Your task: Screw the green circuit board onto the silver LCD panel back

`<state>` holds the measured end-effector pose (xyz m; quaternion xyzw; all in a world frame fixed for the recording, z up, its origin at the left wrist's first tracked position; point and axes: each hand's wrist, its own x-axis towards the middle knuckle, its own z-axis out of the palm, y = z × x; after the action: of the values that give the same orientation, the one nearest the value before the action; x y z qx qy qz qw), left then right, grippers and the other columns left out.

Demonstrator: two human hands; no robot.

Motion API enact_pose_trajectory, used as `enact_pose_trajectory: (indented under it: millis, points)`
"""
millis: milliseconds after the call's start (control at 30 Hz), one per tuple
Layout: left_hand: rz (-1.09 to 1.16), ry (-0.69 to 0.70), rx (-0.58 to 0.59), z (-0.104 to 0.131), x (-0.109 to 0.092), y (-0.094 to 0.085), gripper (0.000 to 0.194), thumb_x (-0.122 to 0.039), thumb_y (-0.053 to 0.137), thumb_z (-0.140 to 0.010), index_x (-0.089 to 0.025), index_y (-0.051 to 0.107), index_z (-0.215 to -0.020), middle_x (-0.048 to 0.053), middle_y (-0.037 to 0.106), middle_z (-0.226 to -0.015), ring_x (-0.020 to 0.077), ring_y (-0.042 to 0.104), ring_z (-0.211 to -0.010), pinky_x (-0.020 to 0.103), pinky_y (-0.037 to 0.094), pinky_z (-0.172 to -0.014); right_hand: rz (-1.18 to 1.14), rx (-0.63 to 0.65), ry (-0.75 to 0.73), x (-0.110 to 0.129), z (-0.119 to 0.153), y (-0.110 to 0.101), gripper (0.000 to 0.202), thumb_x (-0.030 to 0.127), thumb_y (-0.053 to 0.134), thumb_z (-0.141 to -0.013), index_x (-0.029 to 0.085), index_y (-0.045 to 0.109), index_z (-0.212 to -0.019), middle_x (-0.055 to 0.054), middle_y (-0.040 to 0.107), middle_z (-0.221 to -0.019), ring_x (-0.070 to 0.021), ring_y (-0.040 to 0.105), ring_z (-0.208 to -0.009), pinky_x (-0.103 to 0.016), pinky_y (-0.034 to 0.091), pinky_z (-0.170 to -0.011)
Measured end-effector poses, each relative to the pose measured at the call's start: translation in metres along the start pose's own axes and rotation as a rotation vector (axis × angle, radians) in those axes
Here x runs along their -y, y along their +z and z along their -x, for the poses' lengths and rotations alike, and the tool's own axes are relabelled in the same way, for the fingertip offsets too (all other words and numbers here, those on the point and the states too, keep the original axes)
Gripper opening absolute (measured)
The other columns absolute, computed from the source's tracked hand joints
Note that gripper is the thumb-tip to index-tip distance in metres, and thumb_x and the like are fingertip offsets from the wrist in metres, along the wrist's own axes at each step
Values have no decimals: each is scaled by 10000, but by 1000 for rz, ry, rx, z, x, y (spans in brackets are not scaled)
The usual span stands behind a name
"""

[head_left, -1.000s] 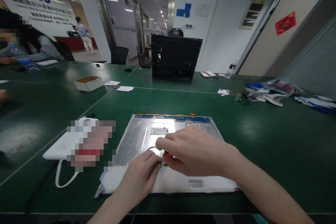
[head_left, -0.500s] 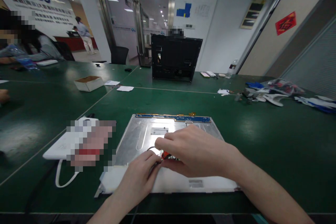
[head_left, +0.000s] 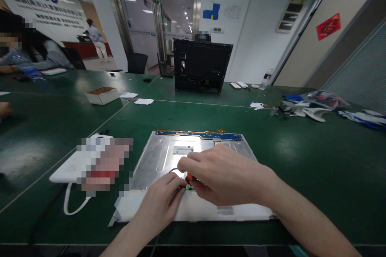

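A flat display panel [head_left: 144, 164] lies back side up on the table in front of me, bare metal with a white band nearest me. Along its far edge runs a blue circuit board strip [head_left: 224, 137]. My right hand [head_left: 223, 174] is closed round an orange-and-black screwdriver [head_left: 189, 178], whose tip is hidden. Just below it shows a sliver of a green circuit board [head_left: 189, 187]. My left hand [head_left: 163, 194] rests on the panel, fingertips pressed together beside the screwdriver; what they pinch is hidden. A dark cable [head_left: 173, 169] curves out above them.
To the left lies a white device [head_left: 68, 168] with a white strap, partly blurred out. Farther off are an open cardboard box [head_left: 102, 96], papers [head_left: 144, 101] and a black monitor housing [head_left: 202, 66]. Gloves and plastic bags [head_left: 325, 99] lie at right. A person sits far left.
My right fingers have shifted slightly around the screwdriver, showing more of its orange handle and the green board below. My left hand has stayed nearly still.
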<state>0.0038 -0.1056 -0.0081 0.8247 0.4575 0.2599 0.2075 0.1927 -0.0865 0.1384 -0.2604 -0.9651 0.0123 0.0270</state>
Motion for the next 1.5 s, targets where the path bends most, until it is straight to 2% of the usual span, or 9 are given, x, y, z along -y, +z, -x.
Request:
enact_pose_trajectory:
  millis: [167,333,500,767,933,1100,1333,1500]
  points:
    - [0,18,-14,2,2,2,145,-169,442,-872,-204,577,-910,60,598,-922,208,599,-892,326,495,-779,5,-14,-3,-2,0,2,112,279,473,-908,191,500,-971,-11,645,-802,-115,491,-590,-267,197,-501]
    - [-4,22,-14,3,6,5,147,-148,447,-856,-205,572,-910,57,594,-921,209,597,-901,321,491,-773,26,-22,-9,-5,0,4,211,410,482,-927,203,525,-930,-5,648,-734,-114,504,-573,-274,176,-507]
    - [-22,21,-15,1,4,4,122,-179,447,-880,-200,567,-882,60,596,-910,215,592,-904,331,486,-786,56,-22,-9,-4,0,4,164,334,463,-935,198,551,-906,1,626,-681,-103,483,-535,-284,164,-499]
    - [-17,8,-2,0,-1,0,157,-166,435,-877,-209,580,-920,61,602,-925,207,597,-872,311,483,-742,13,-9,3,-1,0,0,108,217,470,-859,179,519,-948,-9,633,-765,-101,447,-541,-263,198,-482]
    - [-21,19,-14,0,1,1,152,-164,438,-866,-206,577,-911,62,602,-923,210,598,-878,319,489,-760,4,12,2,-1,0,0,122,238,468,-874,181,514,-972,-17,643,-775,-99,458,-551,-264,195,-491]
    - [-19,18,-10,2,3,4,131,-172,451,-863,-207,568,-911,62,598,-922,215,600,-886,326,495,-761,30,-10,-15,-4,1,3,152,345,482,-919,199,516,-945,2,638,-720,-104,481,-550,-275,186,-495]
    - [-10,23,-9,1,2,2,150,-179,429,-892,-208,573,-924,67,601,-942,211,593,-902,326,487,-775,38,11,3,-1,0,1,109,242,452,-905,182,513,-972,-18,648,-771,-110,495,-570,-281,194,-491]
    - [-12,14,-2,0,1,1,147,-161,438,-877,-207,573,-912,60,598,-931,206,595,-887,317,490,-760,6,22,11,0,0,-1,146,231,467,-868,178,503,-999,-26,650,-826,-109,484,-571,-275,201,-488]
